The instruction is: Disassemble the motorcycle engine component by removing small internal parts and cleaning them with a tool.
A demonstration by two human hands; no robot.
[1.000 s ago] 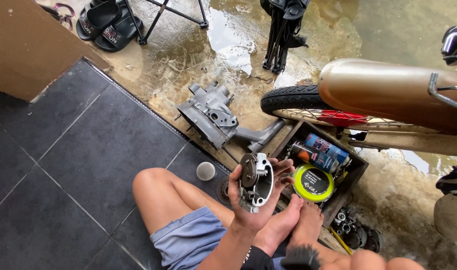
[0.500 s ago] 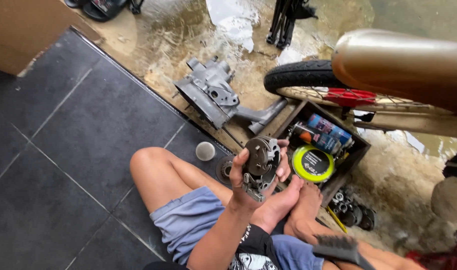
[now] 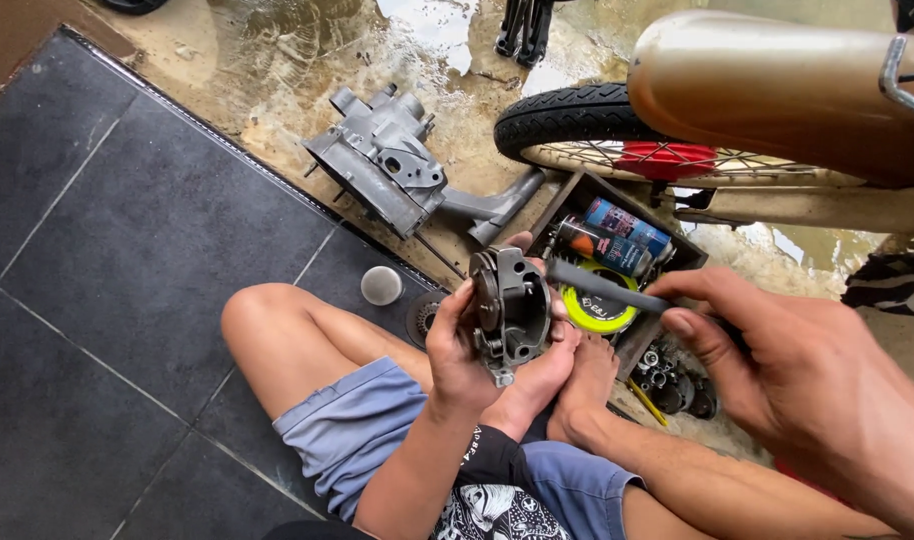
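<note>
Bronze-coloured motorcycle bodywork (image 3: 777,85) fills the upper right of the frame, its spoked wheel (image 3: 617,130) beside a wooden parts box (image 3: 562,200). A grey engine casing (image 3: 382,160) lies upper centre on wet concrete. At centre, the left hand (image 3: 467,350) grips a round metal engine part (image 3: 512,300); the right hand (image 3: 777,360) pinches a dark rod-shaped tool (image 3: 602,285) touching it. The tool could slip off greasy metal onto the fingers, or the part drop on the bare leg (image 3: 297,340).

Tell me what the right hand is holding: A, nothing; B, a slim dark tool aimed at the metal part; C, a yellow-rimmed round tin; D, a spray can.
B: the right hand pinches a slim dark tool whose tip reaches toward the metal part gripped in the left hand.
</note>
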